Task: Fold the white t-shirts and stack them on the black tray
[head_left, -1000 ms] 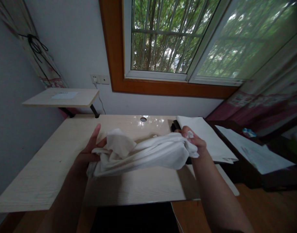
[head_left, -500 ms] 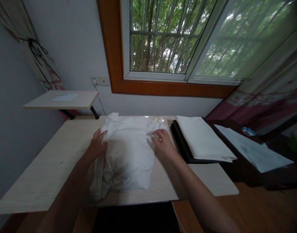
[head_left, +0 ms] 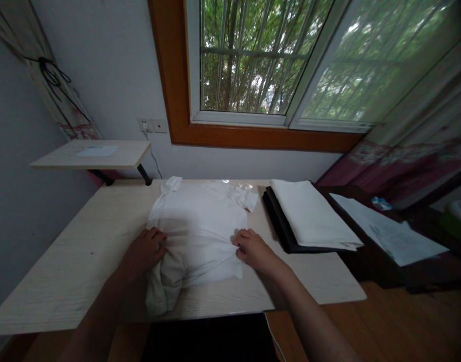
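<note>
A white short-sleeved T-shirt (head_left: 203, 216) lies on the light wooden table (head_left: 75, 251), its sleeves toward the wall. My left hand (head_left: 149, 247) pinches its left side, about halfway down. On the opposite side my right hand (head_left: 253, 249) is closed on the fabric, and creases run inward from its fingers. Below my left hand, the shirt's near left part (head_left: 166, 284) is bunched and hangs close to the table's front edge. The fingertips of both hands are partly hidden in the cloth.
Right of the shirt, folded white cloth (head_left: 309, 213) rests on a black folded item (head_left: 277, 221). Farther right, a pale sheet (head_left: 388, 226) lies on a dark surface. A small raised shelf (head_left: 128, 156) stands at the back left, below a wall socket (head_left: 152, 125).
Both hands have moved down the shirt's sides toward me. The right hand has left the right sleeve area and now grips lower down. The shirt body lies flatter, with both sleeves showing.
</note>
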Demonstrator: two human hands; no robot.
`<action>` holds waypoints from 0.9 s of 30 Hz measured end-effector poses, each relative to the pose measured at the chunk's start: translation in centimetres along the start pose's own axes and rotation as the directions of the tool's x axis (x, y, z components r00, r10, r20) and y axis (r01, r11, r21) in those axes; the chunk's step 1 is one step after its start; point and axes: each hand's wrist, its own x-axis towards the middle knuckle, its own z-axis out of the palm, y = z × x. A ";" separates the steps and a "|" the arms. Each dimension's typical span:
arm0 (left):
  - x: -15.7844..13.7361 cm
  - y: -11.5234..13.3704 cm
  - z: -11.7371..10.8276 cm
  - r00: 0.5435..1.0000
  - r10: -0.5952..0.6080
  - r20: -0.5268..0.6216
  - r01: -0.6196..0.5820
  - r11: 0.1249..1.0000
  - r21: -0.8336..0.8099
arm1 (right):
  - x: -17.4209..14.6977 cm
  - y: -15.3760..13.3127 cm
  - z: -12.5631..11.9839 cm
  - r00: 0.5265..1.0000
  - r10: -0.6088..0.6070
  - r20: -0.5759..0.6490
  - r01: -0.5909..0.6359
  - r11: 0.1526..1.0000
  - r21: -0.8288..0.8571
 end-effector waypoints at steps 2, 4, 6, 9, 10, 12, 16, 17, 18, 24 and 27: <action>-0.6 0.4 -1.0 0.996 -0.001 0.085 0.007 0.998 -0.066 | -0.4 0.8 -0.8 0.998 0.061 0.003 -0.061 0.996 -0.061; -1.1 1.1 -2.2 0.976 -0.013 0.215 0.044 0.989 -0.138 | -0.8 1.6 -1.6 0.994 0.110 0.014 -0.109 0.992 -0.067; -1.4 1.8 -3.1 0.934 -0.015 0.358 0.088 0.978 -0.188 | -1.0 2.2 -2.5 0.990 0.118 0.071 -0.120 0.992 0.025; -1.3 2.7 -3.4 0.902 0.031 0.430 0.101 0.954 -0.281 | -0.8 2.5 -3.2 0.984 0.082 0.160 -0.127 0.949 0.289; -1.2 2.8 -3.2 0.919 0.040 0.392 0.091 0.946 -0.310 | -0.6 2.4 -3.2 0.985 0.080 0.155 -0.130 0.929 0.347; -0.7 2.8 -2.3 0.968 0.045 0.245 0.037 0.947 -0.319 | 0.0 1.8 -2.8 0.993 0.095 0.068 -0.113 0.922 0.371; 0.0 2.0 0.0 0.993 0.110 0.048 -0.102 0.985 -0.139 | 1.3 0.5 -1.5 0.994 -0.005 -0.107 0.031 0.969 0.247; 0.1 1.8 0.4 0.993 0.112 0.044 -0.109 0.991 -0.077 | 1.5 0.2 -1.3 0.993 -0.032 -0.113 0.057 0.973 0.222; 0.1 1.7 0.6 0.993 0.105 0.046 -0.104 0.994 -0.022 | 1.5 0.0 -1.3 0.993 -0.046 -0.106 0.067 0.977 0.203; 0.0 2.0 -2.1 0.969 -0.061 0.239 0.044 0.996 0.074 | 0.2 -0.7 -2.4 0.968 0.067 0.241 -0.113 0.977 0.181; 0.2 3.0 -4.1 0.898 -0.202 0.391 0.166 0.978 0.124 | -0.6 -0.7 -2.6 0.864 0.030 0.503 -0.239 0.903 0.357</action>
